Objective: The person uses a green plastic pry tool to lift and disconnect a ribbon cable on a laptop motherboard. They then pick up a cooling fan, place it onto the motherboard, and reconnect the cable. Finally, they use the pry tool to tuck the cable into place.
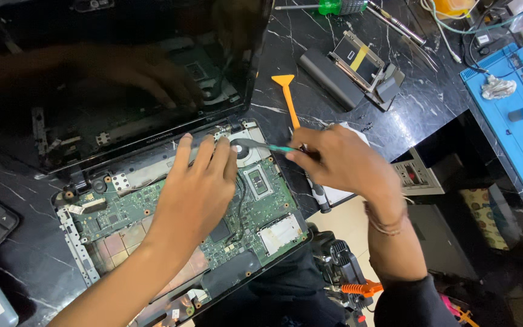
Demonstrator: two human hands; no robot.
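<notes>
Green motherboard (pixel 152 209) of an opened laptop (pixel 92 91) is pressed flat by the left hand (pixel 198 188), fingers spread, gripping nothing. Right hand (pixel 343 160) is closed on a teal-handled brush (pixel 255 146), whose tip lies just beyond the left fingertips, at the fan area. Cleaning near the fan is judged in hand; a steady board is called for. An orange pry tool (pixel 289 97) lies on the surface behind the grip.

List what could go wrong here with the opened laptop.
The tool in the right hand points at the fan; a slip might scratch the green board. The left hand rests flat on that bare board and may press or bend small parts. The laptop's corner overhangs the table edge.
</notes>
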